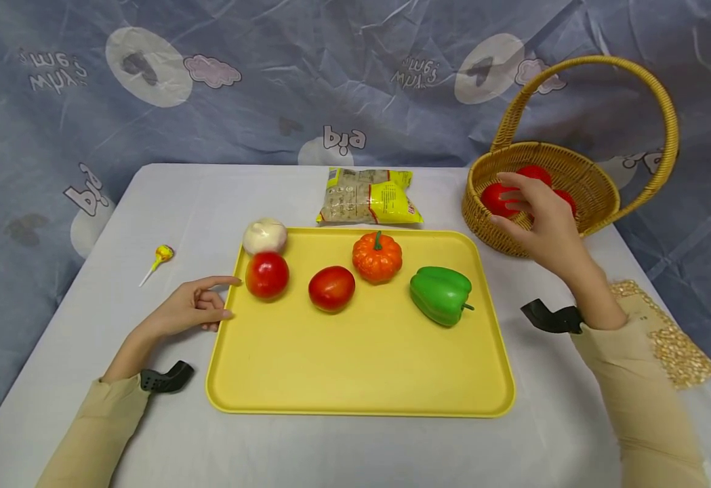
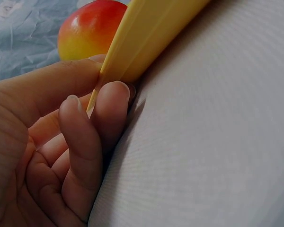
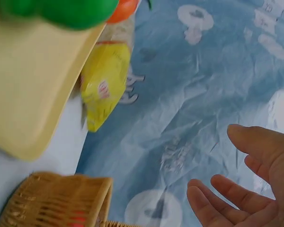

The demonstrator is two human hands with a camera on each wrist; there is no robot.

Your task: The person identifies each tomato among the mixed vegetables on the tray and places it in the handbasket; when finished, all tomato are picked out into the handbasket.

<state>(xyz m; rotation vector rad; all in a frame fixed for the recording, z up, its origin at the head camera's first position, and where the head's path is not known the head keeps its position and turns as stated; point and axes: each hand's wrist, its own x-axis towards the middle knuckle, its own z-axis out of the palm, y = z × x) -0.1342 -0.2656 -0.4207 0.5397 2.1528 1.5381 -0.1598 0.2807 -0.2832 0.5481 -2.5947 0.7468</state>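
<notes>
The white table (image 1: 361,451) carries a tray (image 1: 361,359), basket (image 1: 479,215), packet (image 1: 369,196) and lollipop (image 1: 163,254).

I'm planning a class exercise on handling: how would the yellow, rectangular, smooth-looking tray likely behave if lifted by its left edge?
The yellow, rectangular tray would probably stay stiff, since its rim runs straight without visible sagging. Tilting seems likely to send the round, glossy red fruit near that edge rolling, as the base looks flat and smooth.

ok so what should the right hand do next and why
Probably lower the right hand toward the leftmost red item in the wicker basket: it holds nothing, and in the head view it shows right in front of the red items there. The left hand grips the yellow tray, so it seems occupied.
</notes>
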